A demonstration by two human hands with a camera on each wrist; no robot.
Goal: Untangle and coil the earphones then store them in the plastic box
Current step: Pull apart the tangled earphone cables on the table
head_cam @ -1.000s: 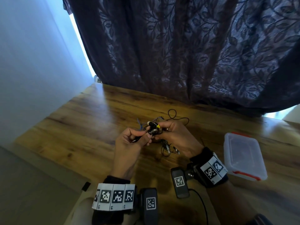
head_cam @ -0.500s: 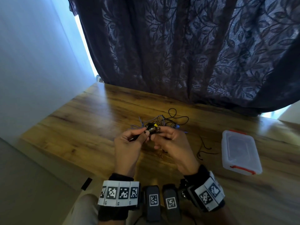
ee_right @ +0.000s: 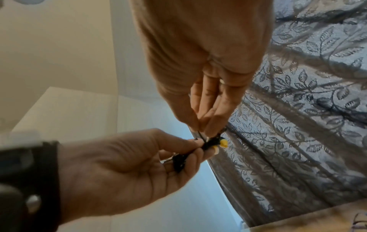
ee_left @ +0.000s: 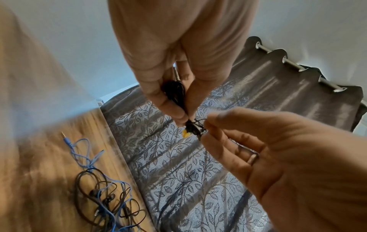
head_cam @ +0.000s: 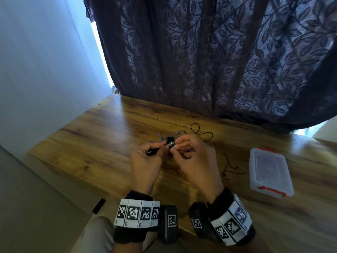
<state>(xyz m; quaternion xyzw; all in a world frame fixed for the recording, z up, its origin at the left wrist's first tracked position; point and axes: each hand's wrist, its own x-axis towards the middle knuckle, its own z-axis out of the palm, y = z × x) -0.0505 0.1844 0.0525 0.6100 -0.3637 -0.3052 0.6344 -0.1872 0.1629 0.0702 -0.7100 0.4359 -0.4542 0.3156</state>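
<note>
One lidded plastic box point(head_cam: 269, 171), contents unclear

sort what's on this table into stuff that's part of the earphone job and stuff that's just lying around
Part of the job:
- black earphones, a small coiled bundle pinched by the left hand and right hand
- tangled blue and black earphones on the table
- plastic box, lid on

Just lying about:
- loose black cord beside the box
- curtain

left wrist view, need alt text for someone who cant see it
Two hands pinch a small black earphone bundle in mid-air: left hand from above, right hand from the right. Below, blue and black cables lie tangled on a wooden table.
</note>
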